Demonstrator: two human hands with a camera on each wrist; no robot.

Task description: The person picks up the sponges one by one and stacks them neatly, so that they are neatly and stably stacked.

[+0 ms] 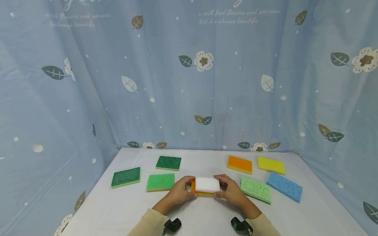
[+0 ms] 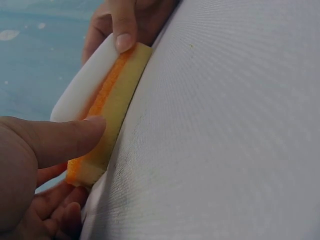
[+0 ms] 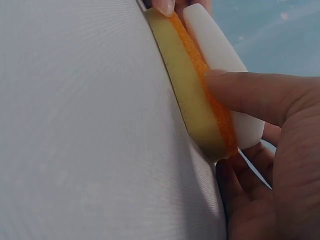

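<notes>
A white melamine sponge (image 1: pixel 207 184) lies on top of an orange and yellow scrub sponge (image 1: pixel 204 194) at the front middle of the table. My left hand (image 1: pixel 180 191) grips the left end of the lower sponge, its thumb along the yellow front side (image 2: pixel 117 92). From the other end my right hand (image 1: pixel 234 192) holds the same sponge, thumb in front and fingers behind. In the right wrist view that thumb touches the orange layer (image 3: pixel 192 47) beside the white sponge (image 3: pixel 215 40). The lower sponge's far side is hidden.
Left on the white-covered table (image 1: pixel 203 219) lie dark green sponges (image 1: pixel 126 177) (image 1: pixel 168 163) and a bright green sponge (image 1: pixel 160 182). Rightward are orange (image 1: pixel 240 164), yellow (image 1: pixel 271 165), speckled green (image 1: pixel 255 189) and blue sponges (image 1: pixel 284 186). A blue curtain (image 1: pixel 165 98) hangs behind.
</notes>
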